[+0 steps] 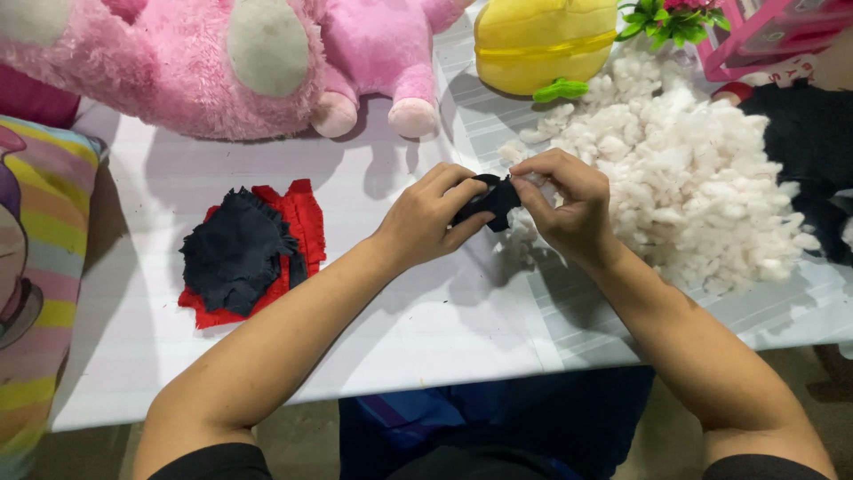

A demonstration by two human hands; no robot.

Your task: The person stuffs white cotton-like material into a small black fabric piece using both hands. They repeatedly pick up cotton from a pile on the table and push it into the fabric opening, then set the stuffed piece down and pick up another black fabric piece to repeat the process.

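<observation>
A small black fabric piece (490, 203) is pinched between both hands above the white table (418, 320). My left hand (429, 218) grips its left side with fingers curled. My right hand (564, 203) holds its right side, fingertips pressing at the top edge, with a tuft of white stuffing by the fingers. Just right of the hands lies a big heap of white stuffing fibre (684, 169).
A stack of dark navy and red fabric scraps (249, 253) lies at the left. Pink plush toys (222, 62), a yellow plush (533, 40) and a small green plant (671, 20) line the far edge. A striped cushion (35, 267) is at far left, black fabric (813, 142) at right.
</observation>
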